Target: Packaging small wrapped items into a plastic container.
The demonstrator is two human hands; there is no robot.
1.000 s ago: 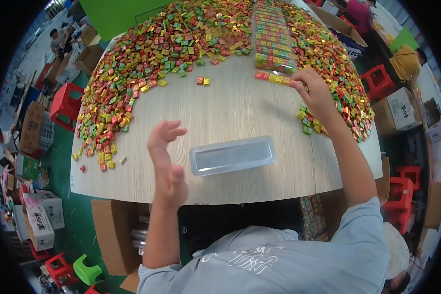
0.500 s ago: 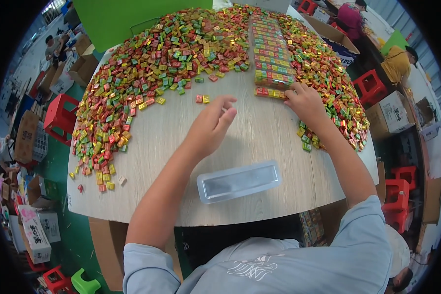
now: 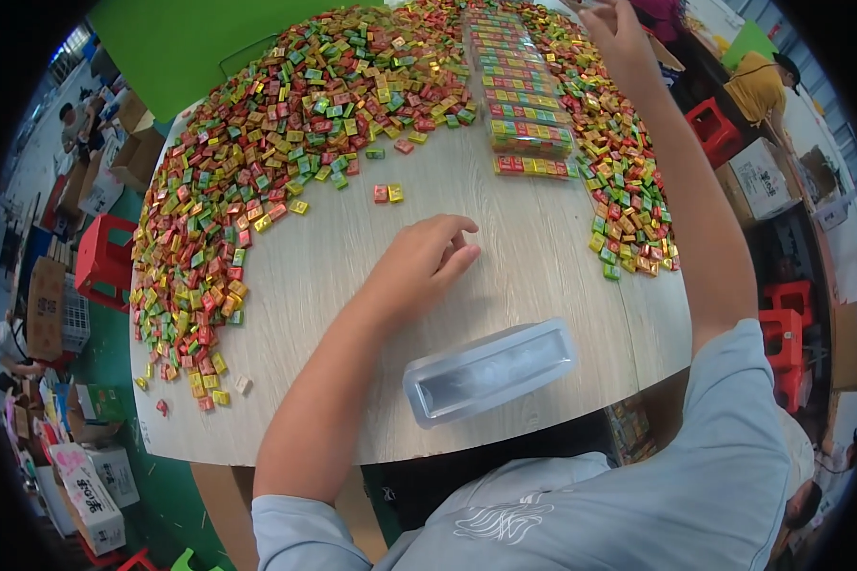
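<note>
The left hand [image 3: 424, 262] is over the middle of the worktop [image 3: 286, 276], fingers loosely curled, thumb apart, grasping nothing visible. The right hand [image 3: 621, 43] reaches to the far right, its fingertips at the edge of view; whether they grip anything cannot be told.

A clear plastic tray [image 3: 490, 373] lies at the near edge, slightly slanted and seemingly open side up, probably put there to be within easy reach. Small wrapped sweets [image 3: 276, 133] are heaped around the far and left sides, and a narrower heap [image 3: 628, 190] lies right; this likely leaves the middle for handling. Between the heaps, a block of packed rows [image 3: 522, 95] sits under clear plastic, with one straight row [image 3: 535, 167] just beside its near end, perhaps lined up to keep the pieces even.

Wrapper print is too small to read. Dark characters mark the white cartons at left [image 3: 86, 495] and right [image 3: 762, 181]; the pale blue shirt [image 3: 505, 519] carries a white line drawing.
</note>
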